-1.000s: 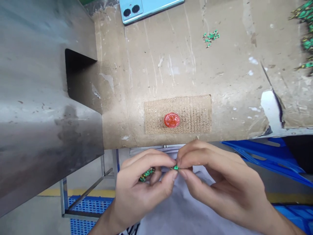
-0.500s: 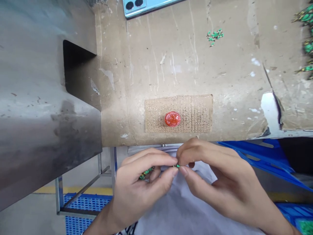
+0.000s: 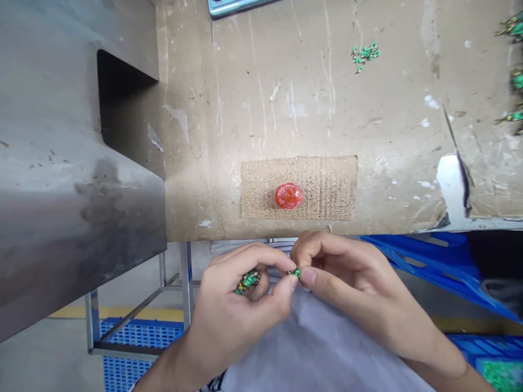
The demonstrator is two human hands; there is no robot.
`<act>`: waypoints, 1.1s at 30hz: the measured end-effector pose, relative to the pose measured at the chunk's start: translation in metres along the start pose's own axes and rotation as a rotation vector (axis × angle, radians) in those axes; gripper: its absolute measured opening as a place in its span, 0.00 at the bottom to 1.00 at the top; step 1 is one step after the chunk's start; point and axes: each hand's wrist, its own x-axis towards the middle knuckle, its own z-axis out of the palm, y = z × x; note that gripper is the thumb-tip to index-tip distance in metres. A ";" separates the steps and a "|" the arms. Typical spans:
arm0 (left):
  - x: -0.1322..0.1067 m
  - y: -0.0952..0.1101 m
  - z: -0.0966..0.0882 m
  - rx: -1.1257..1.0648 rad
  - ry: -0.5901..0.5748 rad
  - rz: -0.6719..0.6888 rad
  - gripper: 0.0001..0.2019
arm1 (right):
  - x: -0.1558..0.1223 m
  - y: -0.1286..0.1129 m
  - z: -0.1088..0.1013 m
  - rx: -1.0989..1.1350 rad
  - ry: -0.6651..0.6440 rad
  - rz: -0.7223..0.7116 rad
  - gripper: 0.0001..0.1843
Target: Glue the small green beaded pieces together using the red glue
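Both my hands meet just below the table's front edge. My left hand [image 3: 241, 299] curls around a cluster of small green and brass-coloured pieces [image 3: 248, 281] in its palm. Its thumb and forefinger also pinch a tiny green and metal piece [image 3: 293, 273] at the fingertips. My right hand [image 3: 351, 277] is closed, thumb against forefinger, on the right end of that same tiny piece. Beyond the hands, a glossy red oval object [image 3: 289, 196] sits on a speckled cardboard strip [image 3: 330, 188] on the table. The exact kind of the small pieces is too small to tell.
A small heap of green pieces [image 3: 365, 54] lies farther back, with more green and brass clusters [image 3: 515, 81] at the right edge. A phone [image 3: 237, 6] shows at the top. A metal housing [image 3: 81, 218] stands left. Blue crates [image 3: 441, 272] are below right.
The fingertips have shifted slightly, and my left hand has opened a little, showing more of the cluster in its palm. The whole view has moved slightly.
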 end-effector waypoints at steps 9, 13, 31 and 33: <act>0.001 0.002 0.001 -0.052 -0.018 -0.062 0.09 | 0.001 0.003 0.001 0.129 -0.020 0.043 0.22; -0.002 -0.002 0.005 -0.064 0.004 -0.076 0.09 | 0.001 0.006 0.002 0.182 -0.053 0.057 0.20; -0.005 -0.001 -0.005 -0.010 0.028 -0.029 0.07 | -0.012 0.018 0.006 -0.108 0.059 -0.234 0.05; -0.006 -0.002 -0.006 -0.014 0.029 -0.031 0.06 | -0.012 0.020 0.006 -0.093 0.063 -0.255 0.04</act>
